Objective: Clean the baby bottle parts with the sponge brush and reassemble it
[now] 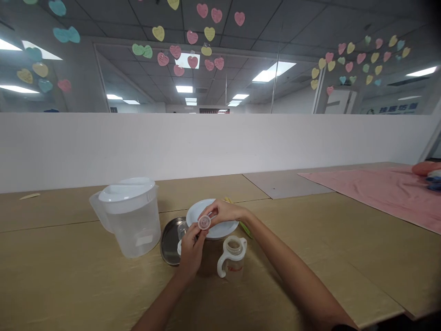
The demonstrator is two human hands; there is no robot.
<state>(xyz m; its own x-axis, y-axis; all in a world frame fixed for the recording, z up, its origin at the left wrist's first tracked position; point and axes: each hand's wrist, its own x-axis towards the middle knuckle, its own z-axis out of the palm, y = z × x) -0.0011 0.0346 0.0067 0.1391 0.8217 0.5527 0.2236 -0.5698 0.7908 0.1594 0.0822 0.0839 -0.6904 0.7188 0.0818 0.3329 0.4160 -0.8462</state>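
Both hands were pinched nearly closed on a small clear disc (pixel 204 222), seen against the plate (pixel 196 208): the left hand (pixel 192 252) from below, the right hand (pixel 223 211) from the right. An uncovered bottle (pixel 234 264) with white handles stood upright on the desk (pixel 310 262), nearer the wearer than the plate. Left of the plate lay a metal tray (pixel 168 246), with a jug (pixel 136 230) farther left. A clear cover (pixel 182 229) at the tray was partly blocked by the left hand; its support could not be determined. The right wrist obstructed a green item (pixel 245 231) beside the plate. A pink cloth (pixel 379 184) lay well right of the plate.
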